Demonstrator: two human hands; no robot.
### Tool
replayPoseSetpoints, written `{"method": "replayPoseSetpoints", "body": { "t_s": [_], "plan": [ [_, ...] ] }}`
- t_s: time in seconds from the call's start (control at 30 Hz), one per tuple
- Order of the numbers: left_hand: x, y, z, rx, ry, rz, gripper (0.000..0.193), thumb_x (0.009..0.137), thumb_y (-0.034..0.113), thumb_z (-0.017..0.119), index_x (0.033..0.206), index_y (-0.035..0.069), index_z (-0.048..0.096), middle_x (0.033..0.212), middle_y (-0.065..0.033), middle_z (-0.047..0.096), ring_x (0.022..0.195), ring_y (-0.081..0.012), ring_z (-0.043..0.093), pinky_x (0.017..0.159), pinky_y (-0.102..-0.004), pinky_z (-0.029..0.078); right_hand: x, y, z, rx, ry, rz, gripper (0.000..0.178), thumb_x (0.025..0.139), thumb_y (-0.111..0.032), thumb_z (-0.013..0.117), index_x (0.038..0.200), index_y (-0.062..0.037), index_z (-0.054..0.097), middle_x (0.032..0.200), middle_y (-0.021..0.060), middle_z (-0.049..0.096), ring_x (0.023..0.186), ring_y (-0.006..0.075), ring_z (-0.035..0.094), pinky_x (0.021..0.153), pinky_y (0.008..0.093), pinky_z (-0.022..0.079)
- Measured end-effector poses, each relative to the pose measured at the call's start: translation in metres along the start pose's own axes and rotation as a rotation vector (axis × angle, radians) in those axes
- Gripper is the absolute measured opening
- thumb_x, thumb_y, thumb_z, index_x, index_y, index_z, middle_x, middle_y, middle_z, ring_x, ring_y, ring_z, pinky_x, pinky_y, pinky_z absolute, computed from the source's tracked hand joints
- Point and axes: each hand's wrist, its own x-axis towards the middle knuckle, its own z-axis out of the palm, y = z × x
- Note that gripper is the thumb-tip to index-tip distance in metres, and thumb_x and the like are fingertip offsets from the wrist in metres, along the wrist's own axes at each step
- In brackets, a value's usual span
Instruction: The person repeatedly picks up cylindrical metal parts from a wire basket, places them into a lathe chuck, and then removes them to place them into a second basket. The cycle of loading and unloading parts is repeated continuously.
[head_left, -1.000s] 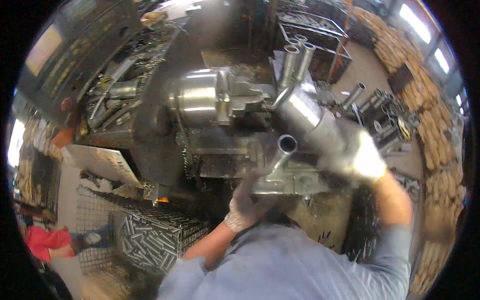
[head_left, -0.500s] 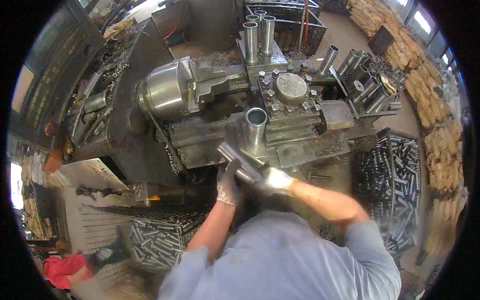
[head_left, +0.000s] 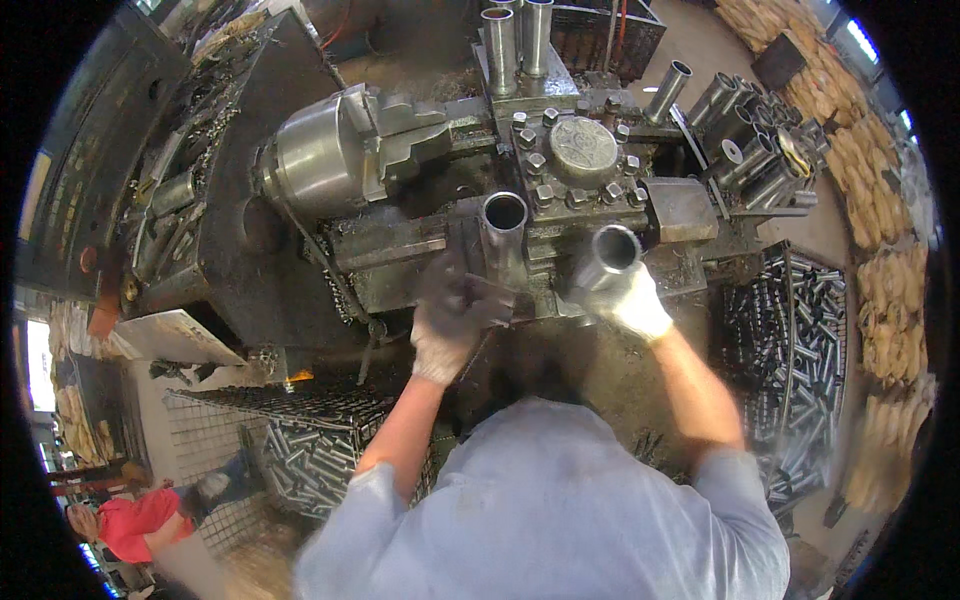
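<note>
My right hand (head_left: 635, 300), in a white glove, is closed round a shiny metal tube (head_left: 606, 262) held nearly upright, its open mouth facing up. My left hand (head_left: 455, 315), in a glove with dark, dirty fingers, is somewhat blurred. Its fingers look apart, and I make out no tube in them. Just beyond that hand, another metal tube (head_left: 503, 245) stands upright on the lathe carriage. The lathe's bolted tool post (head_left: 583, 150) is behind both hands, and the jawed chuck (head_left: 325, 150) is to the left.
Several tubes (head_left: 500, 55) stand on a block at the back. More tubes (head_left: 745, 150) lie on a rack at the right. Crates of short metal pieces (head_left: 805, 370) (head_left: 310, 455) flank me. A person in red (head_left: 140, 525) is at the lower left.
My hands have moved apart. The tube both held at a slant is now nearly upright in my right hand, farther right and forward. My left hand has come off it.
</note>
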Motion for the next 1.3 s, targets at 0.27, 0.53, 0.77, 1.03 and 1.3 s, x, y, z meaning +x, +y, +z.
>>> {"method": "replayPoseSetpoints", "body": {
  "t_s": [0.27, 0.53, 0.77, 1.03, 1.3],
  "plan": [
    [0.089, -0.006, 0.015, 0.586, 0.106, 0.436, 0.074, 0.075, 0.027, 0.095, 0.136, 0.001, 0.060, 0.124, -0.0143, 0.072, 0.112, -0.0254, 0.071, 0.098, -0.0376, 0.056, -0.040, -0.018, -0.002, -0.832, -0.193, 0.191, 0.040, 0.086, -0.042, 0.073, 0.108, -0.0079, 0.073, 0.099, 0.0193, 0.075, 0.088, 0.0386, 0.074, 0.077, 0.0493, 0.060],
    [0.024, 0.024, -0.071, -0.703, 0.230, -0.149, 0.070, 0.095, 0.057, 0.071, 0.143, 0.008, 0.055, 0.129, -0.0086, 0.066, 0.116, -0.0262, 0.065, 0.097, -0.0418, 0.057, 0.021, 0.000, 0.146, -0.695, -0.144, -0.331, 0.029, 0.083, -0.021, 0.073, 0.108, -0.0055, 0.071, 0.107, 0.0220, 0.071, 0.086, 0.0349, 0.074, 0.072, 0.0505, 0.059],
    [0.006, -0.008, -0.090, -0.893, 0.089, -0.203, 0.083, 0.091, 0.081, 0.053, 0.131, 0.009, 0.063, 0.110, -0.0108, 0.072, 0.095, -0.0318, 0.072, 0.079, -0.0469, 0.064, 0.040, -0.053, 0.099, 0.062, -0.279, -0.226, 0.033, 0.085, -0.034, 0.073, 0.095, -0.0023, 0.072, 0.094, 0.0178, 0.072, 0.091, 0.0344, 0.072, 0.079, 0.0434, 0.055],
    [0.015, 0.009, -0.021, -0.874, 0.048, -0.295, 0.070, 0.106, 0.063, 0.048, 0.150, 0.009, 0.049, 0.144, -0.0123, 0.058, 0.132, -0.0309, 0.056, 0.116, -0.0478, 0.042, 0.032, -0.121, 0.096, 0.216, -0.410, 0.227, 0.069, 0.072, -0.035, 0.089, 0.127, 0.0006, 0.067, 0.104, 0.0152, 0.075, 0.093, 0.0209, 0.071, 0.083, 0.0359, 0.058],
    [0.097, -0.009, -0.038, -0.489, -0.160, -0.547, 0.054, 0.104, 0.046, 0.057, 0.141, 0.007, 0.056, 0.135, -0.0133, 0.063, 0.122, -0.0260, 0.060, 0.108, -0.0437, 0.046, 0.028, -0.201, -0.026, -0.018, -0.354, -0.649, 0.091, 0.062, -0.028, 0.091, 0.143, -0.0055, 0.055, 0.120, 0.0233, 0.072, 0.110, 0.0400, 0.072, 0.095, 0.0459, 0.058]
  ]
}}
